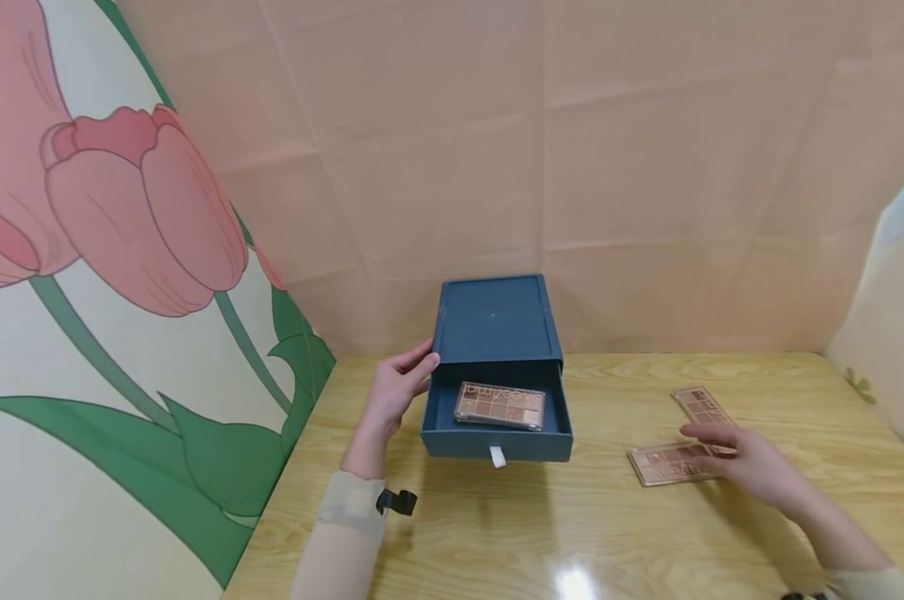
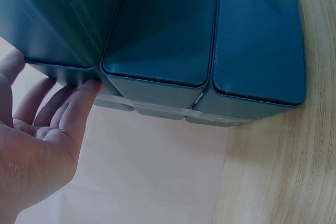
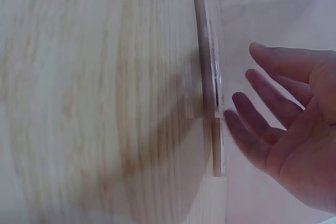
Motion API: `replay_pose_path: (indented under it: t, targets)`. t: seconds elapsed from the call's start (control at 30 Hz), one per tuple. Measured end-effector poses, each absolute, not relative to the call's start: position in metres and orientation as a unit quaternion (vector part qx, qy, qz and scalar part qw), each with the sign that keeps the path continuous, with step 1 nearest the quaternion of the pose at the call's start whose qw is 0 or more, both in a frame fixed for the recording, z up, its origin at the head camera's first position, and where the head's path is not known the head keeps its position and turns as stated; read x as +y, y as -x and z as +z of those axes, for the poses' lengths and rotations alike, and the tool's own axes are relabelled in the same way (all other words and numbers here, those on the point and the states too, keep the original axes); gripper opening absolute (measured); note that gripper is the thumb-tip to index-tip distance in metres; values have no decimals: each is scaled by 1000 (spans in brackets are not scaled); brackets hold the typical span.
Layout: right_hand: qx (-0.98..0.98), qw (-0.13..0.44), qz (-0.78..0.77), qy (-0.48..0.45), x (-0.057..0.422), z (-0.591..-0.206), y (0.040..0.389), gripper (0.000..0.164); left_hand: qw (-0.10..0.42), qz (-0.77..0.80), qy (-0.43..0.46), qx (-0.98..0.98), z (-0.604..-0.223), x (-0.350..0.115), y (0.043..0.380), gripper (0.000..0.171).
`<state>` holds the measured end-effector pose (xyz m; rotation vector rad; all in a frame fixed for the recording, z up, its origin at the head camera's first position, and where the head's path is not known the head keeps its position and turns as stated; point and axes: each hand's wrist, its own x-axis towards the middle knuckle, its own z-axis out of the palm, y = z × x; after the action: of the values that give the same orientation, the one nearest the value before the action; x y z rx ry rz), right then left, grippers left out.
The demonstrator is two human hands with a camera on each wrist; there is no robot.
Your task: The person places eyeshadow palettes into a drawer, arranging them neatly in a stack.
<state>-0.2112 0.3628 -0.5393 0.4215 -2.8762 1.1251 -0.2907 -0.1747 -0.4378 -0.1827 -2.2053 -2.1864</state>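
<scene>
Currently the outstretched left hand [image 1: 393, 392] touches the box [image 1: 495, 321]; the right hand [image 1: 761, 463], loosely spread, hovers over two palettes [image 1: 660, 468].

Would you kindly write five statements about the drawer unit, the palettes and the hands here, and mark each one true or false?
1. The top drawer is pulled open. True.
2. Two palettes lie in that drawer. False: only one, the drawer's palette, lies there.
3. The left hand touches the side of the blue drawer unit. True.
4. The right hand is reaching into the drawer. False: the right hand is at the near palette on the wooden table.
5. The open drawer's pull tab is white. True.
</scene>
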Motion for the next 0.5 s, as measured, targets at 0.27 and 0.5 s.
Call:
replay_pose_path:
  t: [0.27, 0.5]
  targets:
    - [-923, 35, 354, -148, 365, -547, 210, 48, 15, -700, 55, -711, -437, -175, 290, 48]
    - [-931, 11, 336, -139, 363, -544, 208, 53, 16, -704, 56, -708, -437, -174, 290, 48]
